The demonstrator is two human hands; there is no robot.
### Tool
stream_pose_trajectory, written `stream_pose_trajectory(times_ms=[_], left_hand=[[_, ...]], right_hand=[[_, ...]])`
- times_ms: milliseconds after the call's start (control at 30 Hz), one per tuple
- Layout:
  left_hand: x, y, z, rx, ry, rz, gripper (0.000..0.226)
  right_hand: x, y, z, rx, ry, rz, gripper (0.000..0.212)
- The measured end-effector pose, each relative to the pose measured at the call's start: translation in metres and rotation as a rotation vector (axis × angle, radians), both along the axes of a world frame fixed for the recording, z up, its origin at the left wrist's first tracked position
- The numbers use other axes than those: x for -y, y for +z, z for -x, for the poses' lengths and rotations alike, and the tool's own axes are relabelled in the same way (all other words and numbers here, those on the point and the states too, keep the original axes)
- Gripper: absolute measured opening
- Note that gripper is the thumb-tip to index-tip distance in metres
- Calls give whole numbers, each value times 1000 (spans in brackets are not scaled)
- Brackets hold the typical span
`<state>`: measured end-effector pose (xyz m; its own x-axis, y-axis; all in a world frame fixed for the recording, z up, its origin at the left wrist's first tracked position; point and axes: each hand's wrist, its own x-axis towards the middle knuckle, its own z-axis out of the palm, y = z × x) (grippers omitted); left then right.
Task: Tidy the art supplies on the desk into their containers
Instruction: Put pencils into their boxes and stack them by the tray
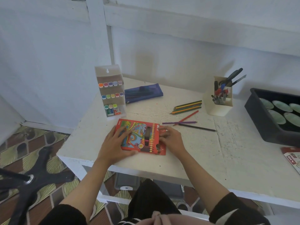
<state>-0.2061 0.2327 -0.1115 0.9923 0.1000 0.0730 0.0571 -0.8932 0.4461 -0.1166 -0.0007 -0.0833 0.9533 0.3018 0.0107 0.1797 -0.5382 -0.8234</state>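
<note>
A red coloured-pencil box (140, 136) lies flat near the front of the white desk (203, 153), with pencils showing through its window. My left hand (113, 143) rests on the box's left part, fingers spread over the cover and thumb along its near edge. My right hand (170, 138) is at the box's right end, fingers curled against that edge. Loose coloured pencils (186, 107) lie in a bundle behind the box. A red pencil (186, 118), a purple pencil (179, 122) and a black pencil (197, 127) lie crossed closer to it.
A clear marker rack (111, 93) stands at the back left, a blue pencil pouch (143, 93) behind it. A white pen holder (219, 101) with scissors stands at the back right. A black tray (259, 120) of green dishes and a red booklet (292, 157) are at the right.
</note>
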Motion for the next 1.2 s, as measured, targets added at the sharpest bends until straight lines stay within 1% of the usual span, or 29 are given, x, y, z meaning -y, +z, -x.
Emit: stream_pose_trajectory(times_ms=[167, 333, 433, 567, 700, 800, 900, 967, 1033, 1133, 1200], left_hand=[[-1, -2, 0, -2, 7, 8, 113], [0, -2, -1, -12, 5, 0, 113], [0, -1, 0, -29, 5, -15, 114], [1, 0, 0, -43, 5, -35, 116], [1, 1, -1, -40, 13, -24, 116], [1, 0, 0, -52, 7, -49, 117], [1, 0, 1, -51, 10, -44, 115], [0, 0, 0, -51, 7, -45, 116], [1, 0, 0, -41, 4, -49, 116], [0, 0, 0, -33, 5, -51, 115], [0, 0, 0, -25, 2, -50, 115]], right_hand=[[4, -11, 0, 93, -41, 19, 30], [9, -20, -5, 50, -80, 32, 10], [4, -23, -7, 48, -80, 50, 4], [4, -25, -9, 61, -42, 97, 9], [14, -19, -11, 2, 9, 28, 12], [28, -11, -15, 47, -73, -3, 18], [50, -4, -24, 170, -254, 18, 22], [72, 0, -35, 248, -360, 98, 27], [99, 2, -48, 281, -438, 249, 33], [137, -3, -63, 196, -459, 466, 40], [156, -8, -66, 139, -406, 544, 35]])
